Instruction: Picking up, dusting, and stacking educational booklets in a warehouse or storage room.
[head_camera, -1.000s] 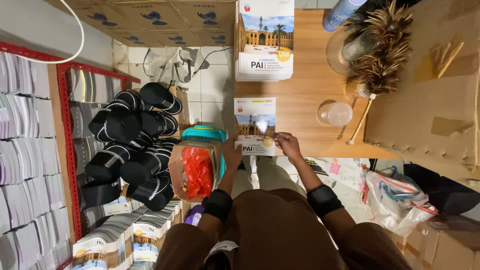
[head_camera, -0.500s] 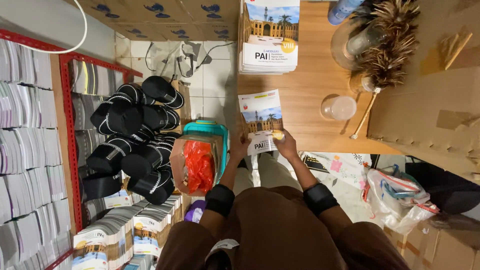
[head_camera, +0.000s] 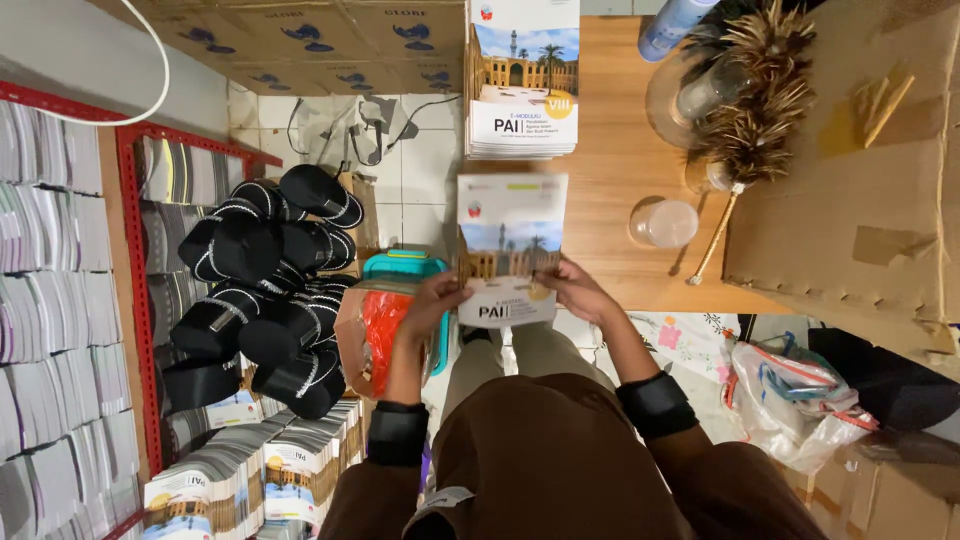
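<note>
Lengthwise away from both hands, booklet (head_camera: 510, 245), cover up.

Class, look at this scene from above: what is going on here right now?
A person holds a thin booklet with both hands, the left hand on its lower left edge and the right hand on its lower right, at the near edge of a wooden table. A stack of matching booklets sits farther back on the table, beside a feather duster.
</note>
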